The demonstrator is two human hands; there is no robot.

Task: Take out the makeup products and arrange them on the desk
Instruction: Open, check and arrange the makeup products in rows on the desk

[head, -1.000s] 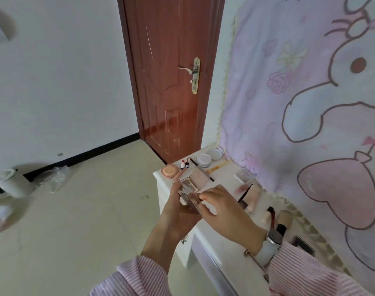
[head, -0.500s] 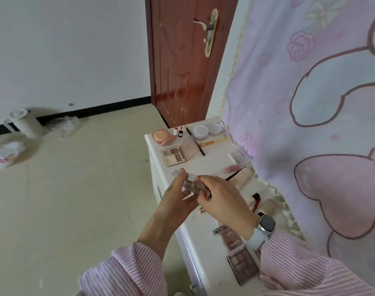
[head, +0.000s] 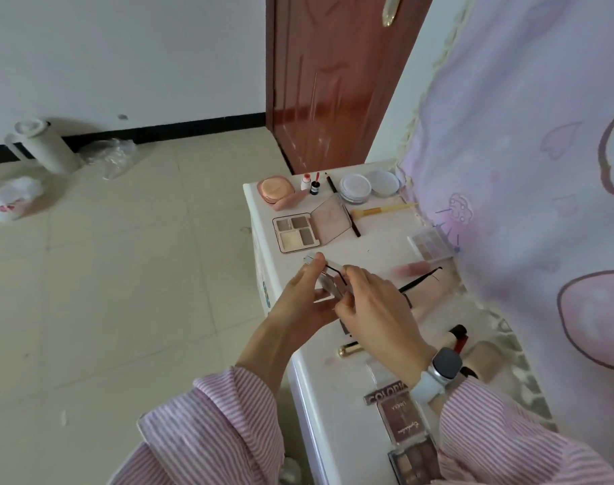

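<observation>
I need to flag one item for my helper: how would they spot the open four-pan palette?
On the white desk, look toward the far end near the brown door. The open palette lies just before the round pink compact, the only case showing four square pans.

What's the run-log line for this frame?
left hand: holds small clear case | right hand: pinches same case | open four-pan palette: lying on desk

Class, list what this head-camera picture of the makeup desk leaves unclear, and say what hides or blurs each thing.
- Small clear case: head view; the left hand and right hand cover most of it, so its contents are unreadable.
- Dark palette: cut off by the bottom edge and the right sleeve.
- Pink tube: blurred.
- Small bottles: labels too small to read.
</observation>
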